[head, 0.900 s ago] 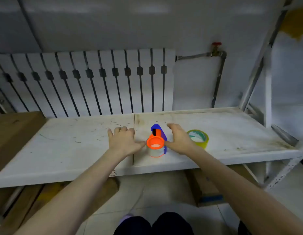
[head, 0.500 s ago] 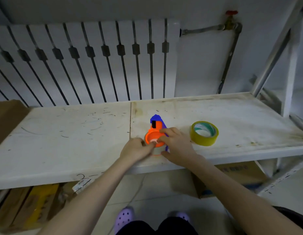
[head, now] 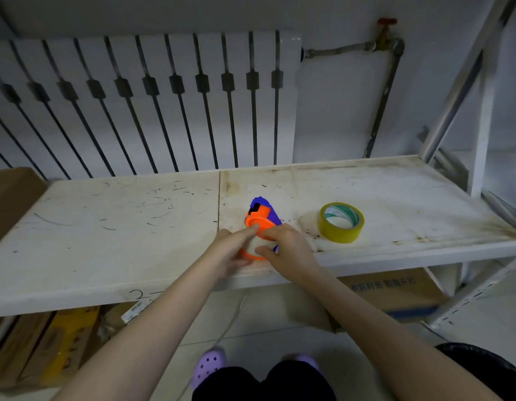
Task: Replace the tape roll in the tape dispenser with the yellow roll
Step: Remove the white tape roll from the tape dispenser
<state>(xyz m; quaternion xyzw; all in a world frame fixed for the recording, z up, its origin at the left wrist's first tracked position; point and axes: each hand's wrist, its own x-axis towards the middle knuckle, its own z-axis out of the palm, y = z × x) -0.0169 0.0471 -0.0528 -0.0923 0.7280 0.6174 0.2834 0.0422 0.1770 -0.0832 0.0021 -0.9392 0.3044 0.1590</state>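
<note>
The orange and blue tape dispenser (head: 260, 219) stands near the front edge of the white shelf (head: 121, 227), with a pale tape roll (head: 253, 243) between its orange flanges. My left hand (head: 228, 250) grips the dispenser from the left, its index finger laid on the upper flange. My right hand (head: 285, 250) grips it from the right, thumb on the pale roll. The yellow roll (head: 341, 222) lies flat on the shelf, a short way right of my right hand and apart from it.
A white radiator (head: 141, 102) and a pipe with a red valve (head: 386, 24) stand behind the shelf. A metal rack upright (head: 479, 117) rises at the right. Cardboard boxes (head: 395, 290) sit under the shelf on the floor.
Both hands have closed in from either side and now hold the dispenser. The camera has tipped downward and nearer. The yellow roll has not moved.
</note>
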